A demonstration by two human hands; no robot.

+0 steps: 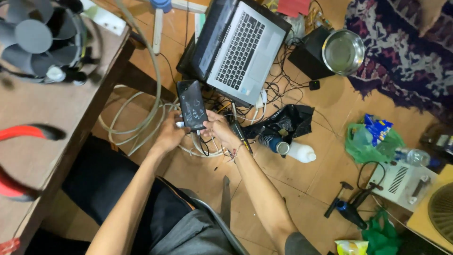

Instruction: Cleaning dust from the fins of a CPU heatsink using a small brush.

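A black smartphone (191, 104) with a cracked, smudged screen is held over the floor, between both hands at its lower end. My left hand (170, 135) grips the phone's lower left edge. Opposite it, my right hand (218, 129) pinches the lower right corner, where a thin cable (203, 145) hangs from the phone. A threaded bracelet sits on my right wrist. Below the hands lies a coil of white cable (141, 123).
An open laptop (240, 47) sits on the floor beyond the phone amid tangled wires. A steel bowl (343, 52) rests on a black box. A black bag (283, 120), bottles, a green bag (373, 141) and a hammer (336, 202) lie right. A wooden table (42, 123) with a fan (40, 40) stands left.
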